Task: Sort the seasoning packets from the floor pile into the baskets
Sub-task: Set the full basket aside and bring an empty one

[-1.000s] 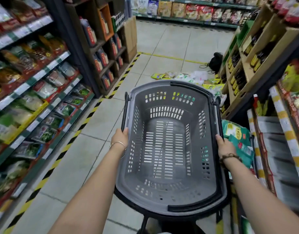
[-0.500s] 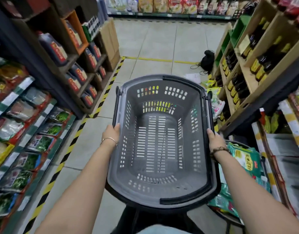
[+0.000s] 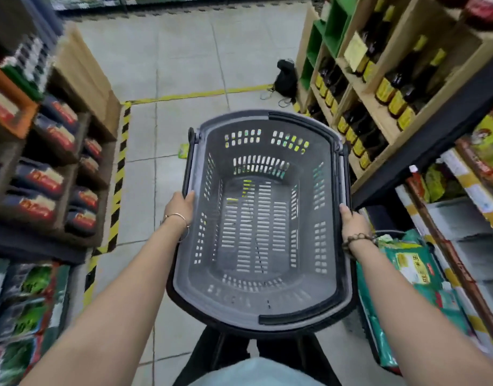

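Note:
I carry a grey slotted plastic basket [image 3: 331, 288] level in front of me, and nothing lies inside it. My left hand [image 3: 179, 204] grips its left rim; my right hand [image 3: 354, 221] grips its right rim. The floor pile of seasoning packets is mostly hidden behind the basket. Yellow and green bits of it show through the far slots, and one green packet [image 3: 183, 150] peeks out at the basket's left side. A second basket [image 3: 390, 233] filled with green packets [image 3: 412, 268] sits low at my right.
Store shelves line both sides: dark bags on the left shelves [image 3: 53, 151], bottles in wooden crates [image 3: 384, 87] on the right. A black bag [image 3: 285, 79] lies on the tiled floor ahead by the right crates. Yellow-black hazard tape [image 3: 118, 174] edges the left shelving.
I have walked forward along the aisle with the basket held the same way. The floor pile has slid behind the basket, and the black bag is nearer.

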